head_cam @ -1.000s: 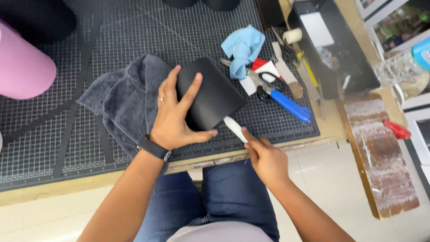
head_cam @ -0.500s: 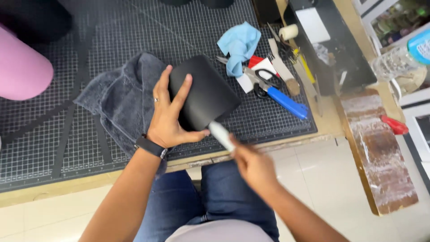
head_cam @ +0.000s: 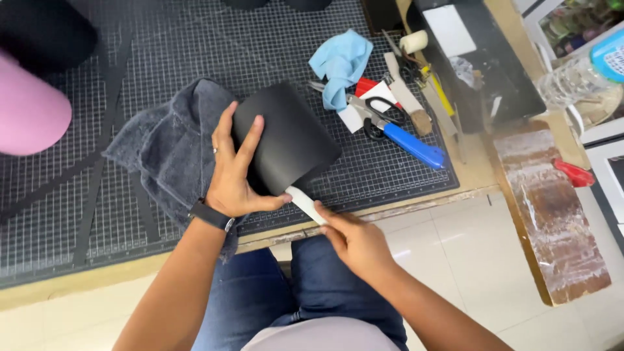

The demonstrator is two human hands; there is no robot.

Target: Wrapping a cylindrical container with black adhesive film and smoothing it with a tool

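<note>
Your left hand [head_cam: 237,172] lies spread flat on the curved black sheet [head_cam: 286,140], pinning it over the dark grey cloth [head_cam: 172,146] on the gridded black cutting mat [head_cam: 97,130] covering the worktop. Your right hand [head_cam: 354,240] is pinched closed around a slim white tool [head_cam: 304,203] touching the sheet's near edge.

Your black sheet [head_cam: 286,140] lies over a dark grey cloth [head_cam: 175,146] on the white-gridded black desk mat [head_cam: 195,45] (light blue cloth [head_cam: 341,62], blue-handled scissors [head_cam: 403,136] towards its right edge)
</note>
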